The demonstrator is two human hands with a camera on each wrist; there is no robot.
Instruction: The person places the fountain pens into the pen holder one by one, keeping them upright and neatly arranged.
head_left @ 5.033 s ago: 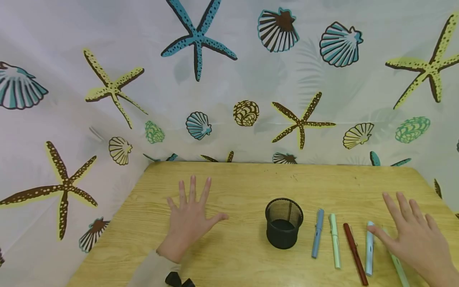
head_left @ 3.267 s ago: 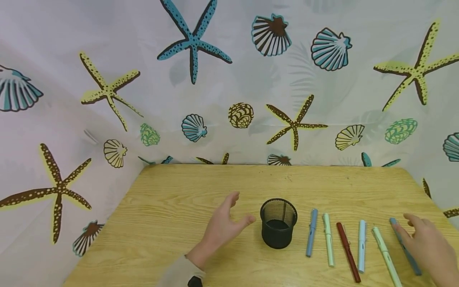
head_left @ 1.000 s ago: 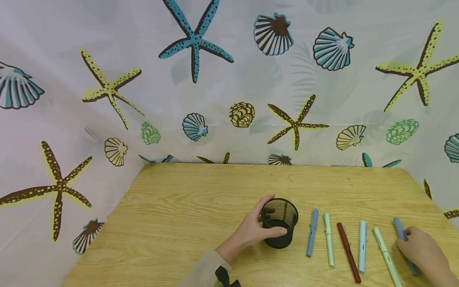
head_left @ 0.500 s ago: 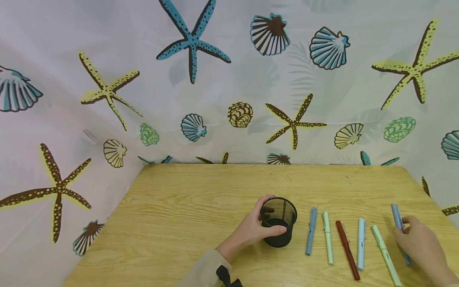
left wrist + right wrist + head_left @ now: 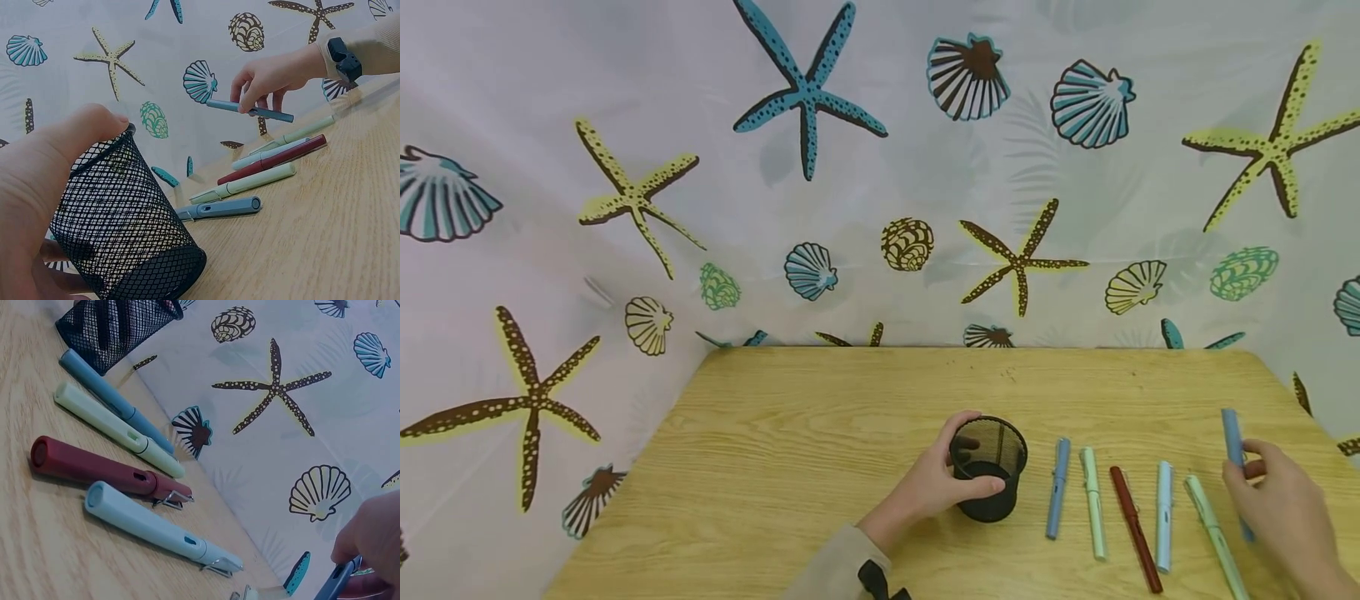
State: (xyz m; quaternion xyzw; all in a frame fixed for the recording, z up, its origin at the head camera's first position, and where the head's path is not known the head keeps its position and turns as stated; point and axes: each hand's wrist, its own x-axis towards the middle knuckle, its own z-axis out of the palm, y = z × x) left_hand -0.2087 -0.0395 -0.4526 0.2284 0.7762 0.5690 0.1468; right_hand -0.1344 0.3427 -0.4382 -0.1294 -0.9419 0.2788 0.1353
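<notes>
The right hand [image 5: 1285, 504] pinches a blue pen [image 5: 1232, 435] above the tabletop [image 5: 775, 442] near its right edge; the left hand [image 5: 929, 483] curls fingers round a mesh cup [image 5: 991, 507].

Layout of the table [image 5: 820, 433], seen from its near side: cloth backdrop [image 5: 850, 192] behind and along the left and right; pen cup [image 5: 1000, 458] near the middle, the left hand [image 5: 936, 475] around its left side, thumb before, fingers behind; to the cup's right, lying apart on the table in left-to-right order, the first pen [image 5: 1057, 490], second pen [image 5: 1094, 504], third pen [image 5: 1136, 529], fourth pen [image 5: 1164, 517] and fifth pen [image 5: 1216, 533]; rightmost, above the table, the sixth pen [image 5: 1232, 437], in the right hand [image 5: 1281, 496].
</notes>
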